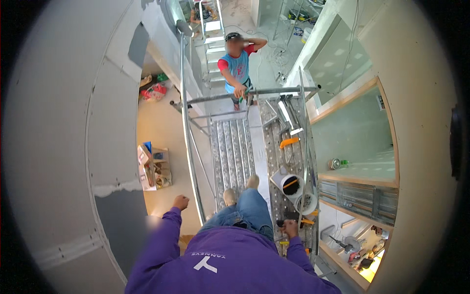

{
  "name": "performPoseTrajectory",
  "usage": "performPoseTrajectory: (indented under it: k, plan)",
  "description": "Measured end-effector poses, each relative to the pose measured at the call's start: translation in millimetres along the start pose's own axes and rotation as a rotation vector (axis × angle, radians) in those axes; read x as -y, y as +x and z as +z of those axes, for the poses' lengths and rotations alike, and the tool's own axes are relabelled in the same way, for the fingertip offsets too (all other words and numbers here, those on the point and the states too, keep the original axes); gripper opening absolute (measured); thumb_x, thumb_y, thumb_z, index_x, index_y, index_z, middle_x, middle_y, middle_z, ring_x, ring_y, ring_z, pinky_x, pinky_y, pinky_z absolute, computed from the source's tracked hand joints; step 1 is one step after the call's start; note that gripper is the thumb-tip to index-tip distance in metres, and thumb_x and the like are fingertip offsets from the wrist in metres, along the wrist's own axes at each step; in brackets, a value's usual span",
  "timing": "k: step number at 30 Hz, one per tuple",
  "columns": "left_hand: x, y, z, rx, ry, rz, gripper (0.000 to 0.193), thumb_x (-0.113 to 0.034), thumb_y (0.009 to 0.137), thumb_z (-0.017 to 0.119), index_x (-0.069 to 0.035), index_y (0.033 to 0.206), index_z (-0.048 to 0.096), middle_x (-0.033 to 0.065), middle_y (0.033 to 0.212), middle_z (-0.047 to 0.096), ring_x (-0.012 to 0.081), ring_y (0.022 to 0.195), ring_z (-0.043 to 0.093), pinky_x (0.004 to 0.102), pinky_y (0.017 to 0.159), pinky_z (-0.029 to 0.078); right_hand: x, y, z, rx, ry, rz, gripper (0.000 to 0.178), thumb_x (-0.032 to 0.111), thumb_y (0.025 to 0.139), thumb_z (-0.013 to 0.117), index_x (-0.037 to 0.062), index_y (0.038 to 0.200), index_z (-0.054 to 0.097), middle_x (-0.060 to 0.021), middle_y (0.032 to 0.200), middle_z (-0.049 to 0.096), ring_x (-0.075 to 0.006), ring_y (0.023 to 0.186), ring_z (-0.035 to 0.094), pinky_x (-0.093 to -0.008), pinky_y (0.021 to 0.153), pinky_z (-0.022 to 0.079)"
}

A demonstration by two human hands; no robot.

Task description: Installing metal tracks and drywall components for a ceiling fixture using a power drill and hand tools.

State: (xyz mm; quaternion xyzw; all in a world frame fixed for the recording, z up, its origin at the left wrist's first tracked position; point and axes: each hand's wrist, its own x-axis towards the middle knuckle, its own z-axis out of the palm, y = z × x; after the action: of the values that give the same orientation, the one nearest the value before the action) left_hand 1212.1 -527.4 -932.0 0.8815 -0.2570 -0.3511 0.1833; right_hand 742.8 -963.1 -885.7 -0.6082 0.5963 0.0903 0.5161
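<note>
My left hand (pixel 181 202) is closed and raised beside the metal scaffold rail (pixel 185 122), apart from it, with nothing showing in the fingers. Low on the right, my right hand (pixel 291 228) is closed around a dark tool (pixel 280 223), whose black end sticks out to the left; its kind is unclear. Close by on the perforated metal plank (pixel 274 196) stand a white bucket (pixel 292 186) with dark contents and a second white bucket (pixel 306 203). Orange-handled tools (pixel 307 221) lie beside that hand. Farther along is an orange tool (pixel 289 142).
My feet stand on a lower ribbed walkway (pixel 232 152). A co-worker (pixel 237 66) beyond the end rail (pixel 254 91) has one hand on it. Behind stands a stepladder (pixel 213 44). Metal pieces (pixel 289 115) lie on the plank's far end. A box of items (pixel 155 169) sits below left.
</note>
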Motion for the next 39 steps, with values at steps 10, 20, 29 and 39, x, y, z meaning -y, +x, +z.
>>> performPoseTrajectory:
  k: [10,20,29,39]
  plan:
    - [-295,160,-110,0.049,-0.4,-0.054,0.029,-0.024,0.091,0.059,0.001,0.105,0.065,0.0186,0.091,0.069,0.029,0.085,0.067,0.0373,0.076,0.052,203,198,-15,-0.025,0.344,0.097,0.02,0.023,0.092,0.059,0.0031,0.092,0.062,-0.0048,0.072,0.062,-0.0131,0.056,0.06,-0.0286,0.046,0.047]
    - [-195,192,-126,-0.075,-0.306,-0.414,0.034,-0.03,0.084,0.061,0.0,0.097,0.069,0.0196,0.087,0.07,0.0324,0.085,0.068,0.0404,0.078,0.053,327,284,-45,0.116,0.194,0.063,0.015,0.018,0.09,0.058,0.0028,0.087,0.061,-0.005,0.069,0.061,-0.0123,0.052,0.057,-0.0264,0.043,0.043]
    - [-260,232,-114,0.103,-0.172,-0.376,0.036,-0.033,0.084,0.057,-0.004,0.099,0.071,0.0208,0.103,0.068,0.0353,0.1,0.064,0.0427,0.088,0.05,358,365,-58,0.056,0.045,0.088,0.017,0.019,0.088,0.059,0.0026,0.093,0.061,-0.0051,0.065,0.06,-0.0138,0.049,0.058,-0.0286,0.04,0.044]
    - [-322,406,-184,0.201,-0.039,-0.101,0.038,-0.036,0.086,0.058,-0.003,0.102,0.066,0.0212,0.106,0.067,0.0387,0.102,0.062,0.0471,0.088,0.048,490,345,-17,0.042,0.261,0.115,0.019,0.022,0.087,0.064,0.0036,0.089,0.063,-0.006,0.072,0.063,-0.0143,0.061,0.059,-0.029,0.056,0.048]
